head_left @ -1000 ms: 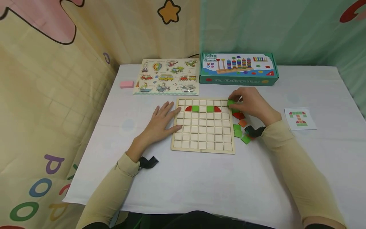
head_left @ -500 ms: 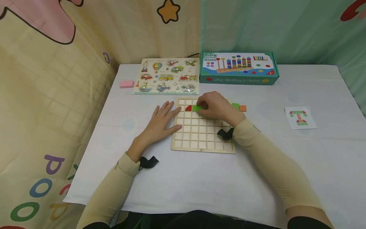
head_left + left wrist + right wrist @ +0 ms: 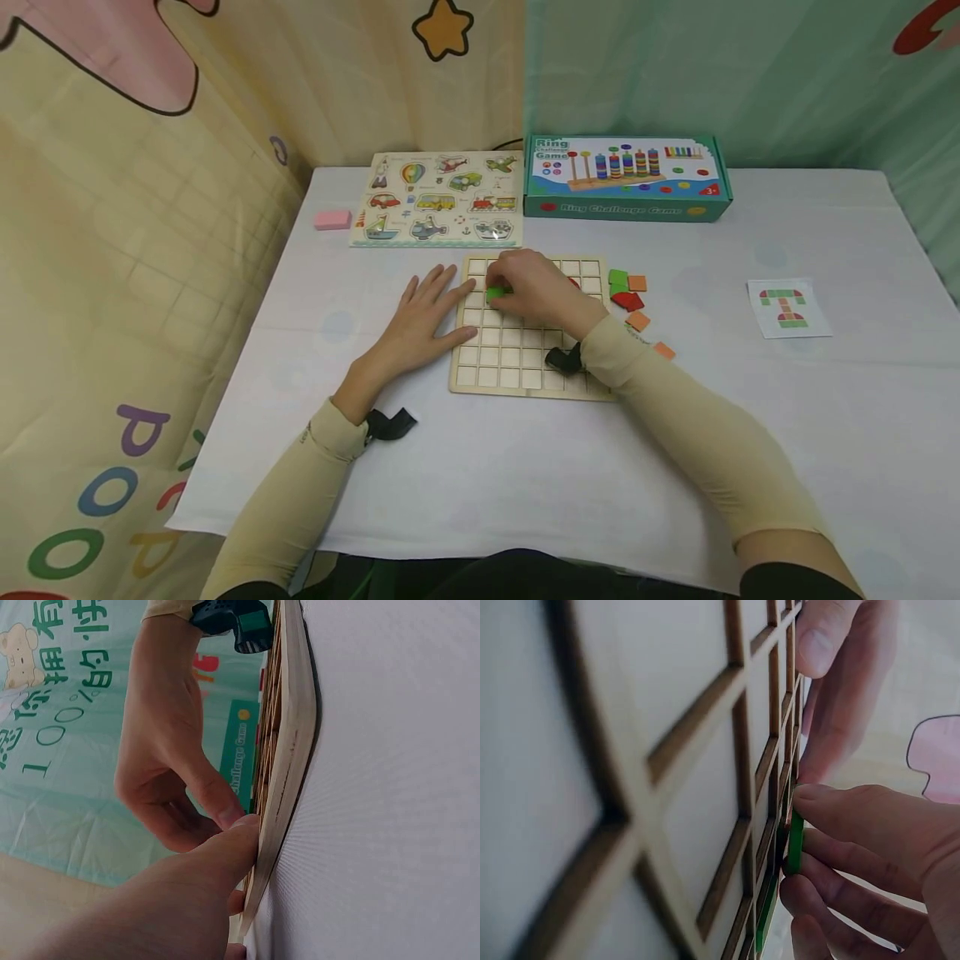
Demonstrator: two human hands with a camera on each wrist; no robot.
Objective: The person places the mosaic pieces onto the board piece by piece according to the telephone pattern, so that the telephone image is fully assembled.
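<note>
Over a white-draped surface, the right grip pinches a green tile above a wooden grid board, just right of the splayed left grip.

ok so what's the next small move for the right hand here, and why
Probably lower the green tile into the grid board and release it: the right hand pinches it close above the cells, it appears not yet seated, and the left hand touches the grid board's edge.
</note>
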